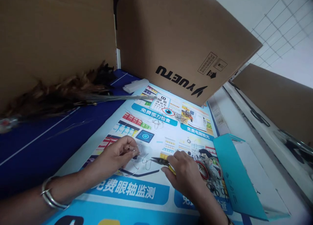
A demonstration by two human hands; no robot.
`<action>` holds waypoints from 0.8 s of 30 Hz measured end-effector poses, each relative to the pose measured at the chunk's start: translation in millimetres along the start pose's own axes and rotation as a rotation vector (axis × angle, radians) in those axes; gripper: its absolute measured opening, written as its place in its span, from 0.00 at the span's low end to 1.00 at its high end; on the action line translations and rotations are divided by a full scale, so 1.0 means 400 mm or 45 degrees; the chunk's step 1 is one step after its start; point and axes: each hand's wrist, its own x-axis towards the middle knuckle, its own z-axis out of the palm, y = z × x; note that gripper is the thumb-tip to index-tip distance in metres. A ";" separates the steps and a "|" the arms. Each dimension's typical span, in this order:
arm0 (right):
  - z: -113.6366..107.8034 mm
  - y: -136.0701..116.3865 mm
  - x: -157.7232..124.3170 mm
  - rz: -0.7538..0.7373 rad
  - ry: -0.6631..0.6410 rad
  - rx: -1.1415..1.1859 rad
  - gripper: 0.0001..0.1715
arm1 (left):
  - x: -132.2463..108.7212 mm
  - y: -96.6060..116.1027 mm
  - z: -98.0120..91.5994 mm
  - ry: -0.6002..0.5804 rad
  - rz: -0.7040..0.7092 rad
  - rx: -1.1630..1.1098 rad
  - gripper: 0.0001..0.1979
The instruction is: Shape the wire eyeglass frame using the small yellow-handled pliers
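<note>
Wire pieces and hand tool on a printed sheet [156, 211]. Three brown cardboard surfaces surround the work: a left panel [56, 29], a central panel [176, 33] lettered YUETU, standing across the far edge of the sheet, and a right panel [281, 98], cut off by the frame. One teal box [237, 176] stands at the sheet's right edge, just beside a heap of small dark loops [216, 187], a red coil [202, 170] and a pale coil [216, 168]. On the blue cloth [29, 156] at left lie a mass of brown feathers [61, 93] and a sheaf of clear strands [114, 97], whose tips reach over the sheet; one whitish plastic piece [136, 86] lies beyond them.

Two hands are present. The left hand [125, 151] pinches one thin wire piece [134, 150] between thumb and fingers, above the sheet; a bangle [46, 194] rings its wrist. The right hand [183, 169] is closed around the handles of one pair of pliers [160, 161], pointed toward the left hand.

The fingers partly hide the wire piece, and its full shape cannot be told. The heaped loops overlap too closely to count.
</note>
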 end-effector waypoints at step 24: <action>0.101 -0.008 0.040 -0.143 0.180 -0.160 0.11 | 0.002 -0.006 -0.001 -0.017 -0.004 -0.033 0.08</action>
